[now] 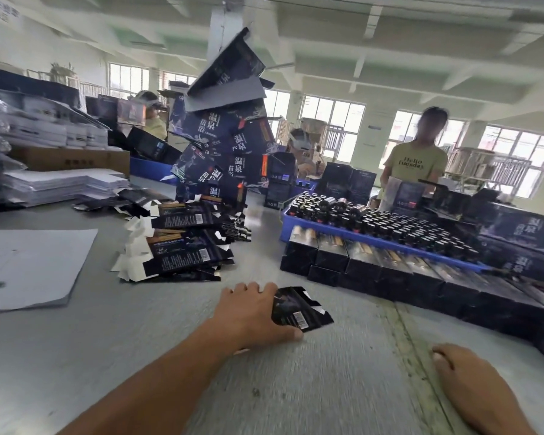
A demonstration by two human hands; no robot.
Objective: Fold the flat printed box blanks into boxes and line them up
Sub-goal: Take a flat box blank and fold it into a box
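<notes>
A flat dark printed box blank [299, 309] lies on the grey table near the middle. My left hand [252, 312] covers its left end, fingers curled over the top edge and thumb along the near edge. My right hand [471, 381] rests on the table at lower right, holding nothing, fingers loosely bent. Piles of flat blanks [182, 246] with white flaps lie beyond my left hand. A row of folded dark boxes [390, 271] runs along the right, in front of a blue tray.
The blue tray [387, 243] holds several dark bottles. A leaning tower of dark boxes [226, 146] rises at centre back. White sheets [32, 268] lie at left. A person in a yellow shirt [418, 158] stands behind the tray; others sit further back.
</notes>
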